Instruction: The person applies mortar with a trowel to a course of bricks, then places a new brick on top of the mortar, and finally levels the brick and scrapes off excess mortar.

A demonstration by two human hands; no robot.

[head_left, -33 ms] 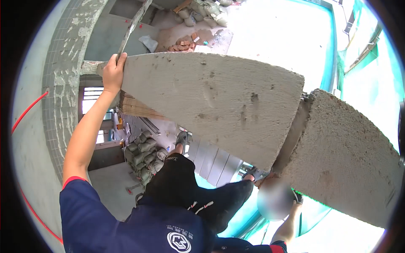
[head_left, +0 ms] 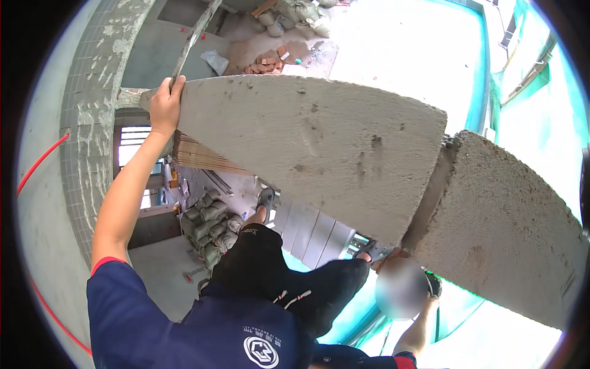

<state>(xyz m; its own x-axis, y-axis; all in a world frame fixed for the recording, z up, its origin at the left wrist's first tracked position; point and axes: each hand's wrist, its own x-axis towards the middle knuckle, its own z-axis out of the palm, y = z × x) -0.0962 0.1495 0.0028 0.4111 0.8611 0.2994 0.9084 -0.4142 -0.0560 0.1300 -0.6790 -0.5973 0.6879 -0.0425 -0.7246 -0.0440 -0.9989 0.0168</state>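
My left hand (head_left: 166, 109) is closed round a long, narrow, mortar-splattered strip (head_left: 195, 35) at the upper left. Its thumb rests by the left end of a rough grey beam (head_left: 307, 144). At the lower right, my right hand (head_left: 434, 294) is by the lower edge of a second grey slab (head_left: 504, 227), closed on something dark (head_left: 434, 284) that I cannot make out. A blurred round patch (head_left: 401, 289) lies beside this hand and hides what is there. A thin bright green line runs along the slab's lower edge. A dark joint (head_left: 428, 200) separates beam and slab.
Grey planks (head_left: 307, 237) lie below, near my feet. Filled sacks (head_left: 209, 221) are piled at the left, and more sacks (head_left: 301, 18) and broken bricks (head_left: 265, 65) lie beyond the beam. A red cable (head_left: 43, 163) hangs along the left wall. Green netting (head_left: 547, 104) hangs at right.
The beam and joint appear slightly further right in the view. My right hand and the dark thing have shifted very slightly; my left hand keeps its grip on the strip.
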